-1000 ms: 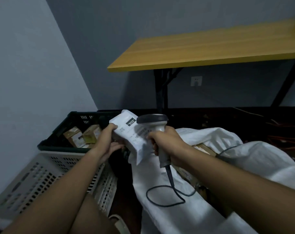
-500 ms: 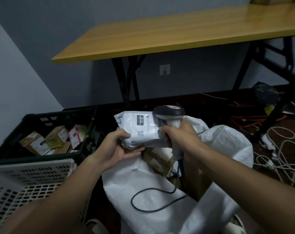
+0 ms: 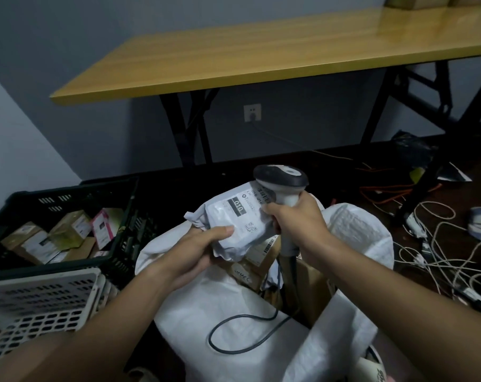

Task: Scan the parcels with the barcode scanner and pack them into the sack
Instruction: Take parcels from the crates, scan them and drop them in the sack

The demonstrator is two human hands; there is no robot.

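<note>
Hands: two; left hand grips one grey parcel, thumb on top, fingers curled under; right hand has its fingers clamped on one scanner.
Parcel: over the open white sack, label up, long axis running lower-left to upper-right.
Scanner: handle upright, head pointing left over the parcel's label.
Crates: two; black crate holding several boxes, white crate.

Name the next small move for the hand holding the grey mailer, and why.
Probably lower the grey mailer into the white sack: the left hand holds it over the open mouth, with the scanner already at its label.
</note>
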